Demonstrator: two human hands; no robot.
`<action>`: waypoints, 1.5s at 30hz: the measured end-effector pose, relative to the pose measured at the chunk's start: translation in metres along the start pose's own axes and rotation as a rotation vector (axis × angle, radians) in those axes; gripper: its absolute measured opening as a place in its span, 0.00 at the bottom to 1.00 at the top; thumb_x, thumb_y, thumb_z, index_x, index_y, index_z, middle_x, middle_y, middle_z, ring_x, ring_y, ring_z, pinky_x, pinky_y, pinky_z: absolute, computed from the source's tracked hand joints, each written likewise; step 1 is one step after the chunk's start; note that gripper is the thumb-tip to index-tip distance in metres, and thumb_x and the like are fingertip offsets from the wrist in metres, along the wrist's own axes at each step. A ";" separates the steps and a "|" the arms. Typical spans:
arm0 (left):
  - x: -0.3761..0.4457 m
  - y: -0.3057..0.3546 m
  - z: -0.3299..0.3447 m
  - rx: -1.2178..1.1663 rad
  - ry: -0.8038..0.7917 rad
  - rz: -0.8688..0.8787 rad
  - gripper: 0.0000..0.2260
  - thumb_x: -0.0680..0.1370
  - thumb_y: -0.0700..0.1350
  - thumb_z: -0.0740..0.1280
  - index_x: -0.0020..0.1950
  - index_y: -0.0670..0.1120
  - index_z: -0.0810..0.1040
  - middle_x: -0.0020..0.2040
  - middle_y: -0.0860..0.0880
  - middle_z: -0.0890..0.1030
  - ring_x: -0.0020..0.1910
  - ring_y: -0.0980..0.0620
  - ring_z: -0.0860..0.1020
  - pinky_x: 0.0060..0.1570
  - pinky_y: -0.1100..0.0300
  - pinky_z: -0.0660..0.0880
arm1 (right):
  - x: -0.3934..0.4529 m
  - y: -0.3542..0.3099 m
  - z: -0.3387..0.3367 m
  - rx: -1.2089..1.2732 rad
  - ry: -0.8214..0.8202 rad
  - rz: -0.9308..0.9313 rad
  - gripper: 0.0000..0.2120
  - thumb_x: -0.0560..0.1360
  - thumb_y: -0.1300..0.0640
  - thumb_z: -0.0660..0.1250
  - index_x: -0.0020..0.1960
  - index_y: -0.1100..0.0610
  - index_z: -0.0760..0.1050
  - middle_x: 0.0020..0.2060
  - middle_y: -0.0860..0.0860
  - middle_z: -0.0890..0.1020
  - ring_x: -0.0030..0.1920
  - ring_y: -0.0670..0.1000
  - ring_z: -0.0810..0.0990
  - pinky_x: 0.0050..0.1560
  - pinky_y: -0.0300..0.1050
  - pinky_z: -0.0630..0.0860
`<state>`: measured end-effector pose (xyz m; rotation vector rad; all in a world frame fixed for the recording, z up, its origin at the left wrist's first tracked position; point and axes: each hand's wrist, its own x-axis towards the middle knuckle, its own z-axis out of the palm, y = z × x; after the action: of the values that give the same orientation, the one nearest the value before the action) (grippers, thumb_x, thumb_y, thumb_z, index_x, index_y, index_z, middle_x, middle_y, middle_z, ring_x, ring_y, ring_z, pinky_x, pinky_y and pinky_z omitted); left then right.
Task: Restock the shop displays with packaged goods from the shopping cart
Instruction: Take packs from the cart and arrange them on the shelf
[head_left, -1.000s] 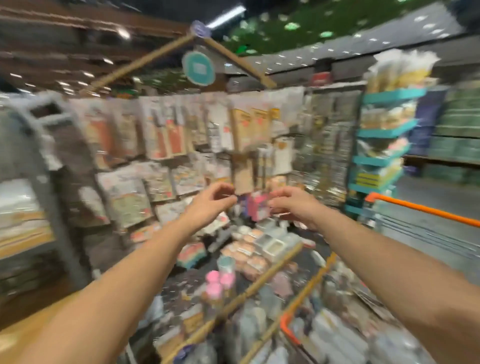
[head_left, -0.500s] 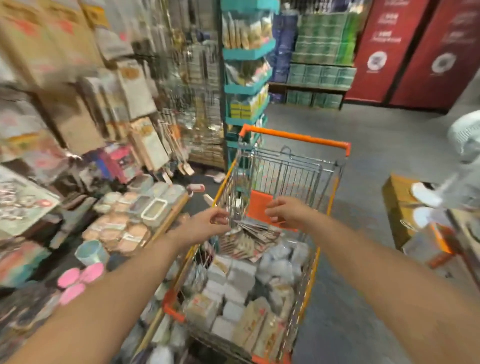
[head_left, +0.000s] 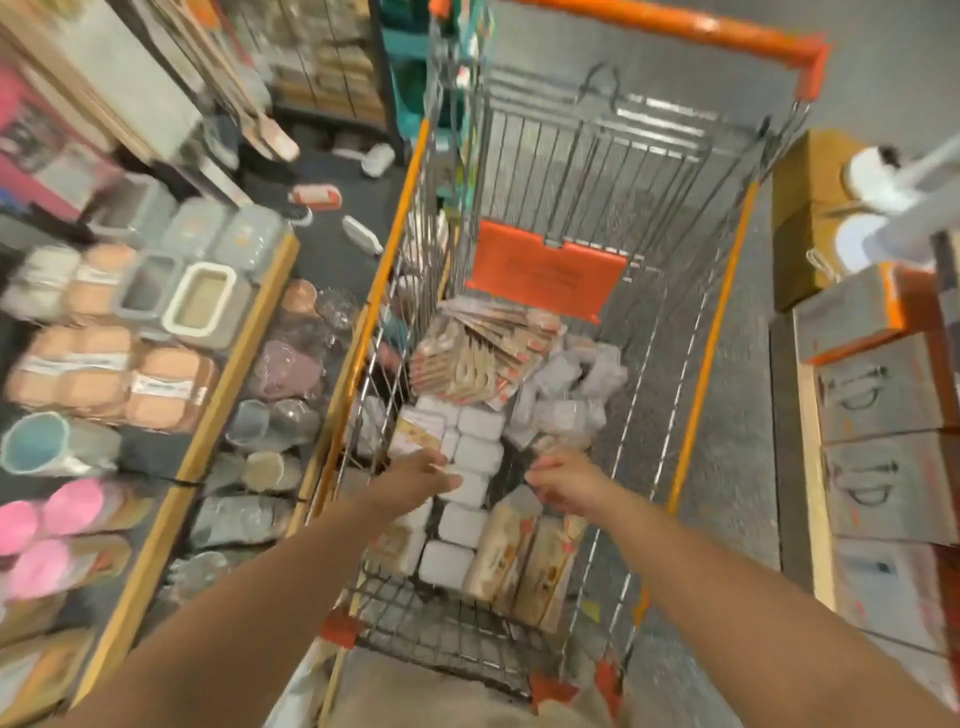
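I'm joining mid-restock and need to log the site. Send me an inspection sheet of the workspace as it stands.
Surface: grey shop floor, with loose items lying on the dark part beside the display.
Job's things: shopping cart with orange trim, holding a fanned stack of flat packets, white boxes and tan packages.
Clutter: the display shelf at left is packed with containers, pink lids and clear jars.
Grip: left hand and right hand are both low in the cart over the boxes; blur hides whether either holds anything.
Cables: nothing seen.
Surroundings: wooden crates and a cardboard box at right.
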<state>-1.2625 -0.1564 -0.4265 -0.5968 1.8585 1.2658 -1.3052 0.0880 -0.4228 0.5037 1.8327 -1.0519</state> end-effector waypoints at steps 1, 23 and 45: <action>0.004 -0.004 0.007 -0.001 -0.043 -0.032 0.24 0.70 0.55 0.76 0.62 0.50 0.74 0.56 0.50 0.76 0.55 0.53 0.75 0.53 0.61 0.70 | 0.005 0.015 0.007 0.006 -0.023 0.046 0.09 0.76 0.56 0.70 0.53 0.58 0.76 0.36 0.51 0.79 0.36 0.48 0.78 0.35 0.43 0.68; 0.048 -0.044 0.057 0.045 -0.125 -0.212 0.21 0.79 0.51 0.68 0.71 0.48 0.71 0.64 0.50 0.76 0.57 0.53 0.74 0.51 0.62 0.68 | 0.089 0.076 0.062 -0.837 -0.079 0.026 0.24 0.70 0.39 0.70 0.58 0.53 0.75 0.56 0.54 0.76 0.63 0.56 0.71 0.68 0.52 0.61; 0.028 -0.027 0.044 -0.417 -0.063 -0.007 0.20 0.75 0.42 0.74 0.65 0.46 0.72 0.58 0.47 0.82 0.56 0.50 0.82 0.58 0.54 0.78 | 0.040 0.054 0.029 0.508 -0.062 0.036 0.11 0.78 0.54 0.67 0.59 0.56 0.74 0.51 0.53 0.84 0.53 0.53 0.82 0.60 0.50 0.77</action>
<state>-1.2436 -0.1250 -0.4720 -0.7702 1.5455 1.6638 -1.2710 0.0897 -0.4880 0.7877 1.4882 -1.4977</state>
